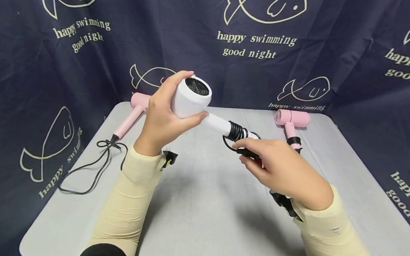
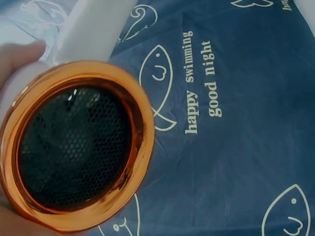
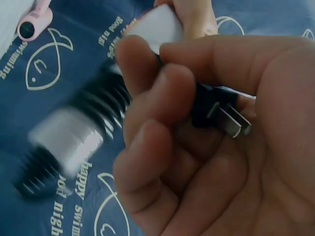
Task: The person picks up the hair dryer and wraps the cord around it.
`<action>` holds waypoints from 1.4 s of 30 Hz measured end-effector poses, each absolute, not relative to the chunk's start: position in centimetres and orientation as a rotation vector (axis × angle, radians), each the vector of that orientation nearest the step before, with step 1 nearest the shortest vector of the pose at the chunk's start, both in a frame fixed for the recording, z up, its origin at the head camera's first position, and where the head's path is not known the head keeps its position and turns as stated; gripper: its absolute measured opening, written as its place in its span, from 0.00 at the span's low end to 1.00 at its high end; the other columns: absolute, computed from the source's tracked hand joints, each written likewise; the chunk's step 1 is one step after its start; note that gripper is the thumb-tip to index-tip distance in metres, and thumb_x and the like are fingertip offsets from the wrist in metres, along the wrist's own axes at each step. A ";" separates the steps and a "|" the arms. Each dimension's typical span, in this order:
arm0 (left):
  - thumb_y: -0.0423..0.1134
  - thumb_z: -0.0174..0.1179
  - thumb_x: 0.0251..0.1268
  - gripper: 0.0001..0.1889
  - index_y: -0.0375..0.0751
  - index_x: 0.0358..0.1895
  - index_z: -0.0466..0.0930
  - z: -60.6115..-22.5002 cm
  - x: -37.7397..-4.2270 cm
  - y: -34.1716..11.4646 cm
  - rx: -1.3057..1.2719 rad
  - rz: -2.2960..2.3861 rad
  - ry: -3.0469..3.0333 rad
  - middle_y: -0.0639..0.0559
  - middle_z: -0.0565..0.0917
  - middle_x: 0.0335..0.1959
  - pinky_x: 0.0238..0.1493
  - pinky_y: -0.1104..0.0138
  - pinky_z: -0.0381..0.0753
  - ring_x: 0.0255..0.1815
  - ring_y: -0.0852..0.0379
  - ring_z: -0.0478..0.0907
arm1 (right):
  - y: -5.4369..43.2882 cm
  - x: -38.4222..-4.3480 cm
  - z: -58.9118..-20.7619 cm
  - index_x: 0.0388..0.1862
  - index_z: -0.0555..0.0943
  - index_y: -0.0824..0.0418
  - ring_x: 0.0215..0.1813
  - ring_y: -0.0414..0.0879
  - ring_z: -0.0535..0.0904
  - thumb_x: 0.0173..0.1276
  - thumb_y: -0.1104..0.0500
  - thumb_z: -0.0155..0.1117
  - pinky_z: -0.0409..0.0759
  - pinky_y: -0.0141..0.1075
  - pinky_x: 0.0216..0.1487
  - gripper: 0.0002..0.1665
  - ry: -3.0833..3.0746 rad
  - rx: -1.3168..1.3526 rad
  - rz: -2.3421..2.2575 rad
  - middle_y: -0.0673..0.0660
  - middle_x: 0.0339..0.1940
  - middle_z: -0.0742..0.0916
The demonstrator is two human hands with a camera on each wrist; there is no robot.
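A white hair dryer (image 1: 189, 100) is held above the table, its head gripped between the thumb and fingers of my left hand (image 1: 164, 116). Its orange-rimmed end with a dark mesh (image 2: 74, 147) faces the left wrist camera. A black cord (image 1: 237, 131) is wound in several turns around the white handle (image 1: 217, 124). My right hand (image 1: 279, 168) pinches the cord's plug end beside the handle. In the right wrist view the black plug (image 3: 211, 108) with two metal prongs lies within the curled fingers (image 3: 147, 152).
On the table's left lies a pink hair dryer (image 1: 128, 122) with a loose black cord (image 1: 98, 176). Another pink hair dryer (image 1: 296, 119), its cord wrapped round the handle, lies at the back right. A dark blue curtain (image 1: 196, 34) with fish prints hangs behind the light grey table (image 1: 200, 213).
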State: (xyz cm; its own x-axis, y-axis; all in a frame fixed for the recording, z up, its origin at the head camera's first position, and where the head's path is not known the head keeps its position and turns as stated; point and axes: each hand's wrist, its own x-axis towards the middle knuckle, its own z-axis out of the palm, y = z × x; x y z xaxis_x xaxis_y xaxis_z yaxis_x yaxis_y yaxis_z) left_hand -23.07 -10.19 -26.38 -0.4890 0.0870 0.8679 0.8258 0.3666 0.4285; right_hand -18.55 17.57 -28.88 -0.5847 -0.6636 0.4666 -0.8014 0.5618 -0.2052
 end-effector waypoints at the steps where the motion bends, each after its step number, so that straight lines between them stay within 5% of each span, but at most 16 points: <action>1: 0.28 0.80 0.40 0.40 0.31 0.64 0.77 -26.5 -23.3 -10.3 -0.816 -1.169 -1.862 0.39 0.84 0.55 0.53 0.62 0.77 0.52 0.51 0.80 | 17.7 -18.6 -28.8 0.52 0.84 0.49 0.25 0.31 0.71 0.69 0.64 0.69 0.73 0.26 0.28 0.15 -2.467 1.202 0.588 0.39 0.28 0.81; 9: 0.33 0.82 0.42 0.41 0.39 0.67 0.77 -27.8 -24.6 -10.9 -1.005 -1.119 -1.981 0.47 0.84 0.58 0.54 0.62 0.77 0.54 0.56 0.79 | 19.1 -18.8 -28.2 0.51 0.83 0.47 0.23 0.30 0.72 0.71 0.61 0.69 0.74 0.27 0.27 0.13 -2.538 1.206 0.664 0.35 0.25 0.80; 18: 0.27 0.81 0.37 0.40 0.29 0.63 0.78 -26.2 -22.6 -10.5 -1.231 -1.182 -1.933 0.39 0.85 0.55 0.56 0.64 0.77 0.53 0.53 0.81 | 19.7 -19.3 -28.2 0.55 0.81 0.44 0.24 0.32 0.72 0.74 0.58 0.67 0.74 0.28 0.28 0.14 -2.584 1.191 0.718 0.36 0.22 0.76; 27: 0.22 0.80 0.34 0.39 0.21 0.59 0.78 -25.5 -21.9 -10.7 -1.440 -1.268 -1.806 0.33 0.85 0.54 0.60 0.60 0.79 0.55 0.48 0.83 | 19.2 -20.0 -28.9 0.62 0.83 0.40 0.37 0.30 0.74 0.71 0.54 0.72 0.78 0.27 0.30 0.23 -2.490 1.236 0.723 0.38 0.46 0.80; 30: 0.22 0.80 0.33 0.39 0.19 0.59 0.77 -25.5 -21.9 -10.8 -1.462 -1.308 -1.789 0.31 0.85 0.54 0.61 0.59 0.79 0.56 0.46 0.83 | 18.9 -20.0 -29.0 0.59 0.86 0.38 0.40 0.32 0.72 0.67 0.55 0.75 0.77 0.26 0.29 0.22 -2.455 1.231 0.743 0.41 0.46 0.78; 35: 0.21 0.80 0.33 0.41 0.19 0.61 0.75 -25.5 -21.9 -10.9 -1.395 -1.392 -1.797 0.30 0.85 0.55 0.62 0.60 0.79 0.57 0.45 0.83 | 18.2 -20.0 -29.3 0.53 0.90 0.42 0.36 0.32 0.70 0.65 0.61 0.76 0.72 0.24 0.28 0.20 -2.382 1.218 0.798 0.42 0.40 0.79; 39: 0.21 0.81 0.34 0.42 0.19 0.62 0.75 -25.6 -22.0 -11.0 -1.322 -1.402 -1.798 0.30 0.85 0.55 0.60 0.60 0.79 0.55 0.45 0.83 | 17.7 -19.9 -29.4 0.59 0.88 0.49 0.35 0.32 0.73 0.70 0.64 0.69 0.74 0.26 0.35 0.20 -2.395 1.230 0.822 0.41 0.40 0.83; 42: 0.20 0.80 0.34 0.42 0.20 0.63 0.74 -25.6 -22.0 -11.0 -1.292 -1.415 -1.800 0.30 0.84 0.55 0.59 0.60 0.79 0.55 0.46 0.83 | 17.5 -19.6 -29.4 0.65 0.84 0.53 0.40 0.32 0.76 0.75 0.58 0.66 0.77 0.29 0.40 0.21 -2.460 1.237 0.784 0.41 0.45 0.83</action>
State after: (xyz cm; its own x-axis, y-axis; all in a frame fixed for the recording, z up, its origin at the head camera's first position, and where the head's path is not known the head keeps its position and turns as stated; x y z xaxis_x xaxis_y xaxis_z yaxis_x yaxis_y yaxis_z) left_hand -22.03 -10.99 -25.60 -0.4199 0.3657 0.8306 0.8935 0.0059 0.4491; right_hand -19.55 17.50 -29.41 -0.5954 -0.6528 0.4684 -0.8034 0.4871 -0.3424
